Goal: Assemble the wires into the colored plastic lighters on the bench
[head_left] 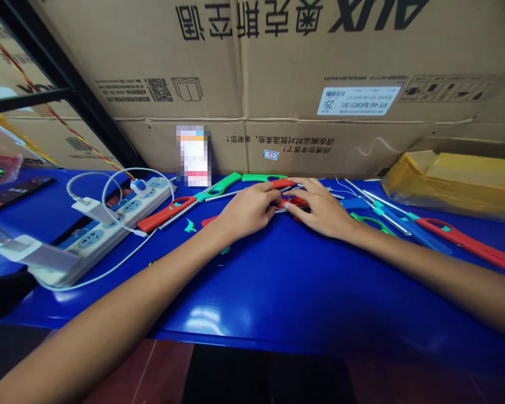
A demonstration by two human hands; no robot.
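Observation:
Both my hands sit close together at the middle of a glossy blue table. My left hand [248, 210] and my right hand [320, 207] have their fingers around a red plastic utility lighter part [294, 202], which is partly hidden by them. Thin metal rods lie beneath my fingers. To the left lie a red-handled long-nozzle lighter [164, 214] and a green-handled one [219, 187]. To the right stretches a red-handled lighter [463, 241] with a blue body, and near my right wrist lies a green loop handle [372, 223].
A white power strip [122, 219] with plugged-in chargers and cables lies at the left, with a phone [12, 196] beyond it. Large cardboard boxes [244, 73] stand behind the table. A yellow package [454, 179] lies at the back right.

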